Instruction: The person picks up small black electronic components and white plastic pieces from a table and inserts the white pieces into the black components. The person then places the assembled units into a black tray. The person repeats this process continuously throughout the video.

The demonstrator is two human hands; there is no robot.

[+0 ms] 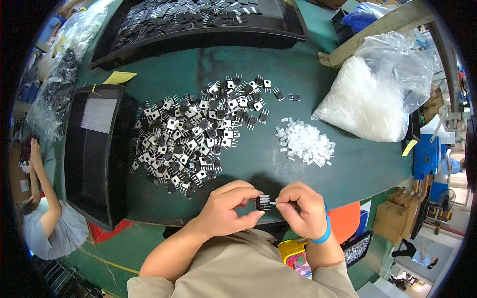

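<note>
My left hand (pixel 229 207) pinches a small black piece (pixel 263 202) between thumb and fingertips, close to the table's near edge. Several pale strips show on its face; it may be a few transistors held side by side, but I cannot tell. Fingertips and thumb of my right hand (pixel 303 208) are closed on a small white plastic sleeve (pixel 272 202) at the right end of that piece. Beyond my left hand spreads a large loose pile of black and silver three-legged transistors (pixel 181 134). A smaller heap of white plastic sleeves (pixel 305 142) lies beyond my right hand.
A black tray (pixel 87 169) with white pieces in rows stands at the left. Another black tray (pixel 198 42), full of black components, lies at the far side. On the right sits a plastic bag of white pieces (pixel 362 102) beside a beam. A person (pixel 47 218) works at far left.
</note>
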